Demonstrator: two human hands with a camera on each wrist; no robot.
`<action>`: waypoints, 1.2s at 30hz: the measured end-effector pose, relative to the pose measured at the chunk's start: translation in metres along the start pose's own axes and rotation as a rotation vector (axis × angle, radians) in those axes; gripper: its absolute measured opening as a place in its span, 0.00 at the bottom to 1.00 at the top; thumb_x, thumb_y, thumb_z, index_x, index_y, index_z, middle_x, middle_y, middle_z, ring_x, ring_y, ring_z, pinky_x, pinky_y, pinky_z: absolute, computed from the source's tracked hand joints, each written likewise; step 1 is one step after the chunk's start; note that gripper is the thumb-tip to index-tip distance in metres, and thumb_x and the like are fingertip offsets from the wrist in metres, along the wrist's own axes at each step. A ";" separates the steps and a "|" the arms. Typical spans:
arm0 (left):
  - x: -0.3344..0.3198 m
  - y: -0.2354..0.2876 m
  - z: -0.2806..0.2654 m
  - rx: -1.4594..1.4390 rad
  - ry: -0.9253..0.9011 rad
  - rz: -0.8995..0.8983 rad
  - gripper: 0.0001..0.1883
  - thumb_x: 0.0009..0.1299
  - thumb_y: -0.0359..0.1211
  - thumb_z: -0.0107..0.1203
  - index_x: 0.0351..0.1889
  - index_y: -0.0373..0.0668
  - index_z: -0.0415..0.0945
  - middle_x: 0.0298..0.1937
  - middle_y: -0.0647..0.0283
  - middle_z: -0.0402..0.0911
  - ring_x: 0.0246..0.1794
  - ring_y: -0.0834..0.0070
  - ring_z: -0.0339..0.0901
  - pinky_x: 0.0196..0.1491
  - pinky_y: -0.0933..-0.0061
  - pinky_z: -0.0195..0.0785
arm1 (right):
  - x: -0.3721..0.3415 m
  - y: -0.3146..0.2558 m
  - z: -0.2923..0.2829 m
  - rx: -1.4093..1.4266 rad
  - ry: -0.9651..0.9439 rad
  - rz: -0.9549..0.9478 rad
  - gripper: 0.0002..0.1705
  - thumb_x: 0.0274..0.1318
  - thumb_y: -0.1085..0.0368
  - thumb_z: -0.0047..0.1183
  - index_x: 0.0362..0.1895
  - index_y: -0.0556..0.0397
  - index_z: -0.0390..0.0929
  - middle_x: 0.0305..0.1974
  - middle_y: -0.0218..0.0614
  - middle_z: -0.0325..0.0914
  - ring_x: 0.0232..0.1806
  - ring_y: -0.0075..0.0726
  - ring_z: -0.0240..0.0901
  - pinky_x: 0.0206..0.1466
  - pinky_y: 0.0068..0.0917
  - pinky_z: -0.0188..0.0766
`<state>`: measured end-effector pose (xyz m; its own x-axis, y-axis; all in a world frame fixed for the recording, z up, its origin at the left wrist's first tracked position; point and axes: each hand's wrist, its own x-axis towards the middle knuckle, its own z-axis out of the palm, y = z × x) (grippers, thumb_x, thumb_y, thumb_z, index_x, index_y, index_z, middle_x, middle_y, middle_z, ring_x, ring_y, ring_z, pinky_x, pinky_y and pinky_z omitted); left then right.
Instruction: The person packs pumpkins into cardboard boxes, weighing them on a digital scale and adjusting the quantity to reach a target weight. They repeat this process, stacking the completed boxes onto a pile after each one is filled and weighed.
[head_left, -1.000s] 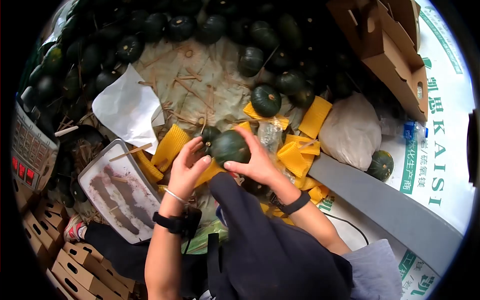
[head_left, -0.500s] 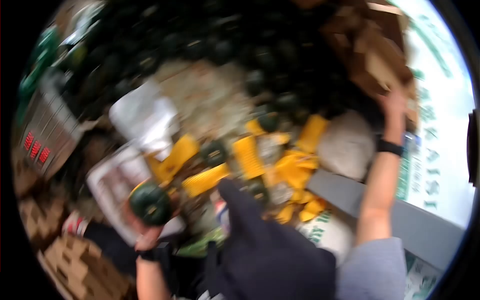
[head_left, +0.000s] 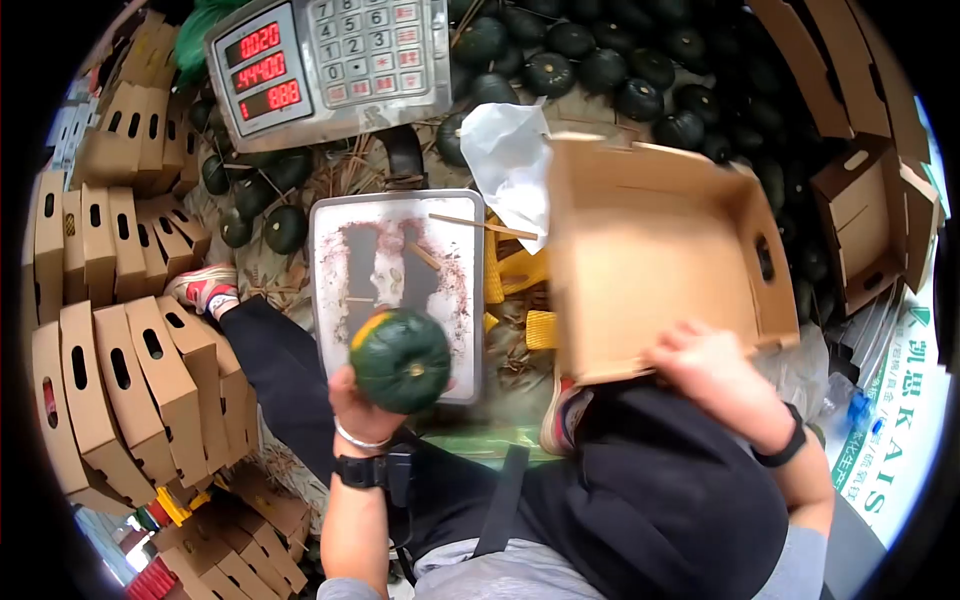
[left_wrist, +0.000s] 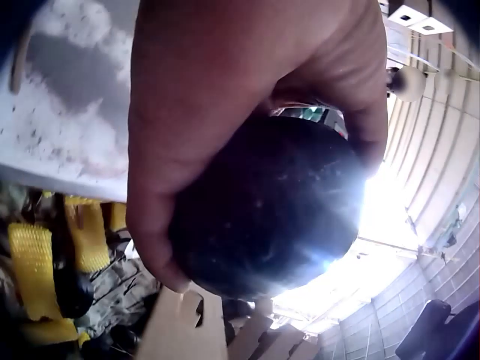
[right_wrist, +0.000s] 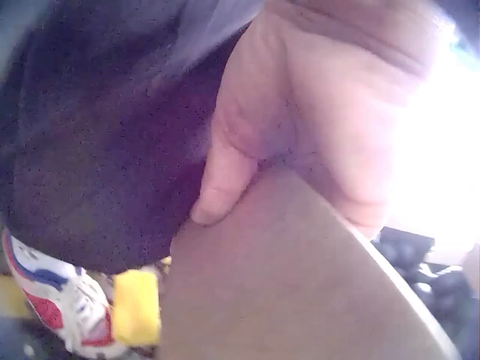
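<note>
In the head view my left hand (head_left: 362, 412) holds a round dark green squash (head_left: 408, 368) with a yellow-orange patch, over the near part of a dirt-stained scale platform (head_left: 474, 330). The left wrist view has the fingers and thumb spread around the squash (left_wrist: 266, 214), gripping its sides. My right hand (head_left: 715, 375) grips the near wall of an open cardboard box (head_left: 650, 260), which is tilted beside my right knee. Close up in the right wrist view, thumb and fingers pinch the edge of the box wall (right_wrist: 277, 277).
The scale's display (head_left: 265, 80) with red digits stands beyond the platform. Folded cardboard boxes (head_left: 125, 370) line the left side. Dark squashes (head_left: 600, 70) pile up at the back. Yellow foam net sleeves (head_left: 522, 270) and white paper (head_left: 508, 160) lie between platform and box.
The squash, first between both hands, moved left in my left hand. My right hand reached to the boxes at right and brought one in front of me. The head view turned left.
</note>
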<state>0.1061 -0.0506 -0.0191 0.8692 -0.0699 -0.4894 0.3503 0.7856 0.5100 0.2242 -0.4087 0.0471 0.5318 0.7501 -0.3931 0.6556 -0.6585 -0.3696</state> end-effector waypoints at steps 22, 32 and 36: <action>0.074 0.057 -0.088 2.198 0.258 0.730 0.34 0.52 0.27 0.62 0.61 0.45 0.66 0.70 0.55 0.57 0.69 0.50 0.52 0.69 0.55 0.46 | 0.103 0.061 0.181 0.226 0.322 0.551 0.38 0.41 0.57 0.62 0.59 0.53 0.64 0.53 0.56 0.63 0.52 0.62 0.62 0.55 0.49 0.64; 0.062 0.057 -0.097 2.094 0.447 0.551 0.51 0.40 0.29 0.72 0.67 0.48 0.59 0.65 0.51 0.61 0.65 0.52 0.59 0.63 0.55 0.56 | 0.107 0.074 0.201 0.357 0.390 0.509 0.45 0.37 0.50 0.66 0.61 0.52 0.64 0.55 0.54 0.64 0.57 0.60 0.61 0.61 0.50 0.61; 0.066 0.069 -0.110 2.047 0.366 0.712 0.46 0.40 0.24 0.69 0.63 0.40 0.64 0.58 0.53 0.70 0.62 0.54 0.64 0.64 0.58 0.58 | 0.045 0.095 0.181 0.198 0.712 0.794 0.33 0.42 0.57 0.62 0.55 0.53 0.68 0.56 0.51 0.63 0.58 0.56 0.58 0.63 0.47 0.56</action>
<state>0.1491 0.0668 -0.0939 0.9843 0.1330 0.1159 0.0891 -0.9417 0.3245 0.2130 -0.4487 -0.1583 0.9970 -0.0730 -0.0249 -0.0770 -0.9220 -0.3795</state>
